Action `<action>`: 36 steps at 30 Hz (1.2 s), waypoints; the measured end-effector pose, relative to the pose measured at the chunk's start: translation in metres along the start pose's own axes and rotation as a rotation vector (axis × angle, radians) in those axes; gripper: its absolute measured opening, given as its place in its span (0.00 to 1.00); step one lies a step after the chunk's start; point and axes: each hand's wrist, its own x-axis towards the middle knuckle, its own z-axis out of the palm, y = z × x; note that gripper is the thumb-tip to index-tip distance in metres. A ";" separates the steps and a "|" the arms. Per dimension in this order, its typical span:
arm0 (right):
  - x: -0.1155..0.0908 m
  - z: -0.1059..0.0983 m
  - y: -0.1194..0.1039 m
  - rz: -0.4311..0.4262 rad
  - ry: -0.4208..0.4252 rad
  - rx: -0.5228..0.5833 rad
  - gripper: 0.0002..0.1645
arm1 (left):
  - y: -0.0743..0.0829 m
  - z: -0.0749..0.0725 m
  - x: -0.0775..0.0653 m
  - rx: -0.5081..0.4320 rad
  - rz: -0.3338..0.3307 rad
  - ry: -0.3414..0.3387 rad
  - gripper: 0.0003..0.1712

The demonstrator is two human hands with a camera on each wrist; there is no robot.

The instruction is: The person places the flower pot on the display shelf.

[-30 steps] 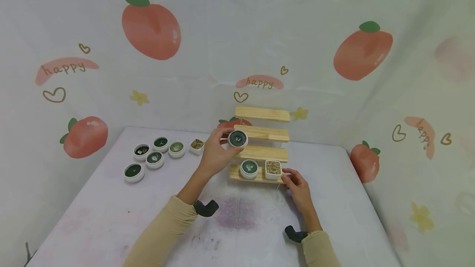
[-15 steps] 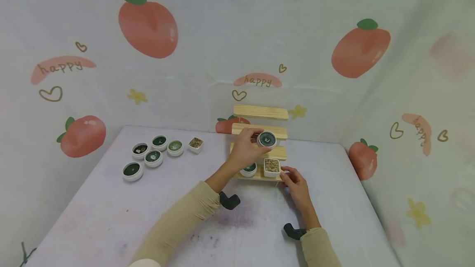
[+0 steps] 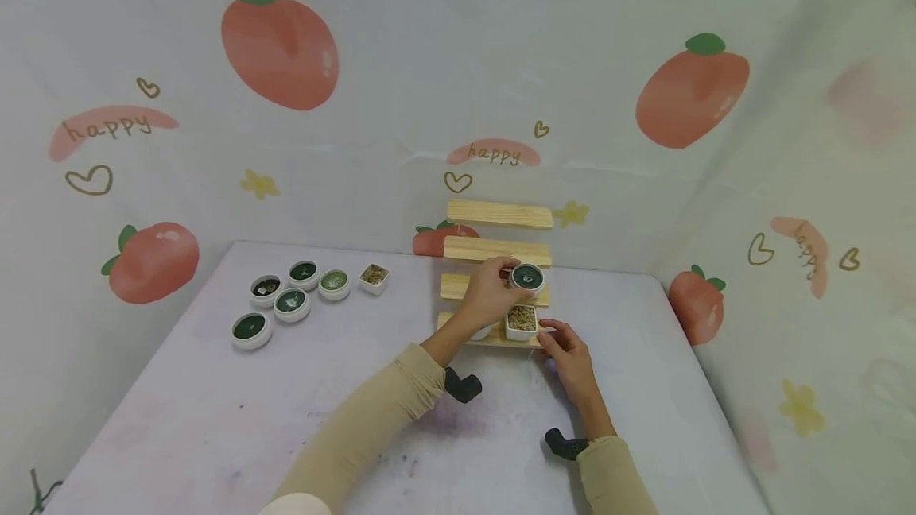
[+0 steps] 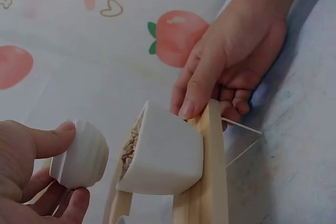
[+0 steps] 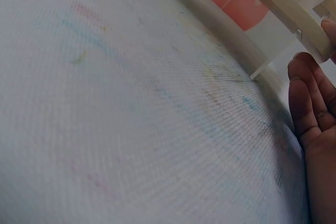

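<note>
My left hand (image 3: 490, 291) pinches a small round white pot (image 3: 528, 277) with a dark green top between thumb and fingers. In the head view the pot overlaps the second-lowest plank of a stepped wooden rack (image 3: 498, 251). Just below it, a square white pot (image 4: 167, 153) filled with grainy bits stands on the bottom plank (image 4: 214, 171). My right hand (image 3: 568, 356) grips the right end of that plank, thumb on top and fingers underneath, as the left wrist view shows. Another round pot (image 3: 481, 333) on the bottom plank is mostly hidden behind my left forearm.
On the left of the white table (image 3: 186, 420) stand several round white pots, among them a front one (image 3: 251, 330) and a light green one (image 3: 334, 283). A square pot of grains (image 3: 374, 278) is beside them. A printed cloth wall (image 3: 386, 86) rises behind the rack.
My left hand has carried the round pot rightward, then slightly lower, to over the rack's right side. My forearm now covers the bottom-left pot. The right hand keeps its grip on the plank's end.
</note>
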 end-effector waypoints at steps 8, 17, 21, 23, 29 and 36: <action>0.001 -0.002 0.001 -0.005 -0.007 0.015 0.22 | -0.005 0.006 0.001 0.049 -0.038 0.011 0.31; 0.000 -0.001 0.000 -0.024 0.000 0.014 0.22 | -0.005 0.008 0.001 0.072 -0.079 0.036 0.33; -0.001 0.000 0.000 -0.022 0.000 0.006 0.22 | -0.004 0.008 -0.001 0.088 -0.076 0.030 0.32; -0.001 0.000 0.000 -0.021 0.001 0.009 0.22 | -0.004 0.007 -0.001 0.095 -0.071 0.029 0.32; 0.006 -0.002 0.016 -0.008 0.014 0.027 0.21 | -0.001 0.000 -0.005 0.125 -0.054 0.022 0.33; 0.011 -0.001 0.026 -0.026 0.030 0.029 0.21 | -0.004 -0.020 -0.014 0.133 -0.047 0.051 0.35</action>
